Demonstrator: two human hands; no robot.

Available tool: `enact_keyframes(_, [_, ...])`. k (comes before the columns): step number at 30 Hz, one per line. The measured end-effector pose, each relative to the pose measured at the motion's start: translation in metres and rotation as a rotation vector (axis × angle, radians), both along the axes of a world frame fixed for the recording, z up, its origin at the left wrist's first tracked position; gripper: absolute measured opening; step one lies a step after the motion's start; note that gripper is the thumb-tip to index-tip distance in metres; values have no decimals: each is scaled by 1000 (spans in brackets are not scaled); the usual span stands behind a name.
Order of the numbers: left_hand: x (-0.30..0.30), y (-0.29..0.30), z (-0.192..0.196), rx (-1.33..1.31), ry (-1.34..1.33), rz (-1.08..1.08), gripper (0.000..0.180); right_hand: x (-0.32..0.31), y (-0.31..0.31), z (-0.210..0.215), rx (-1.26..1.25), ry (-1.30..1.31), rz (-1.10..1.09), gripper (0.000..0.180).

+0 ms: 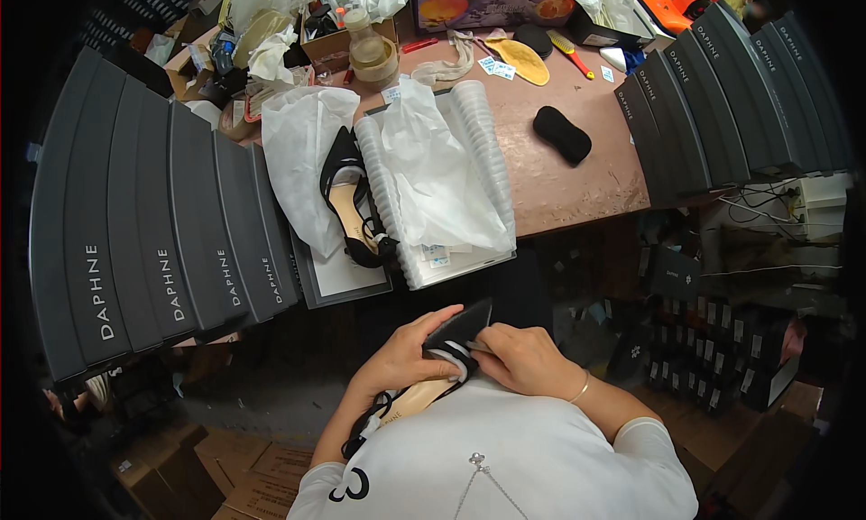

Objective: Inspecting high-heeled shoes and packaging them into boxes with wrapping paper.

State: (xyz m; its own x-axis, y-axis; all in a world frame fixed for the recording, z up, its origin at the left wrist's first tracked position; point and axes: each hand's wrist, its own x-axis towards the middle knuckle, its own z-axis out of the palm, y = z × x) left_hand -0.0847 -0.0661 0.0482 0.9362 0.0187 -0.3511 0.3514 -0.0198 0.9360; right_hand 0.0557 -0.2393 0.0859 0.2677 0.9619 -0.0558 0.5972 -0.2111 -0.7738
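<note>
left hand [401, 356] grips the black shoe [448, 353] close to the chest, below the near table edge [577, 215]. right hand [526, 358] fingers pinch closed at its toe. second shoe [350, 200] lies in open box [347, 281]; stacked boxes [153, 222] crowd the left.

A black shoe [456, 340] with a tan insole and a white stuffing piece sits between the left hand [401, 358] and the right hand [523, 359]. A second black shoe [350, 200] with a tan lining lies on white tissue paper [302, 150] near the front edge of the reddish-brown table [577, 182]. Dark grey boxes [153, 231] with white lettering stack along the left edge, more dark grey boxes [722, 96] at the right. A black pad [561, 134] rests mid-table; a yellow insole [521, 60] and a yellow-and-red brush [570, 53] lie toward the back edge. The shirt [505, 457] is white.
</note>
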Motion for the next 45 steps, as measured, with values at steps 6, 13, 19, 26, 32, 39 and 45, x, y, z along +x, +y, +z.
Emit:
enact_keyframes(6, [4, 2, -4, 42, -12, 0, 89, -4, 33, -6, 82, -85, -69, 17])
enact_keyframes(13, [6, 3, 4, 20, 6, -14, 89, 1, 2, 4, 59, -55, -30, 15])
enact_keyframes(19, [2, 4, 3, 100, -91, -33, 88, 2, 26, 1, 109, -28, -7, 17])
enact_keyframes(26, [9, 6, 5, 13, 65, -47, 86, -1, 41, -12, 155, -166, -49, 17])
enact_keyframes(32, [10, 4, 7, -54, 30, 26, 85, 7, 15, 0, 98, -123, 23, 15])
enact_keyframes(39, [5, 6, 6, 27, 33, -20, 91, 31, 88, -4, 364, -65, -200, 14])
enact_keyframes(45, [2, 10, 6, -32, 8, 26, 94, 31, 44, 15, 57, 19, 241, 16])
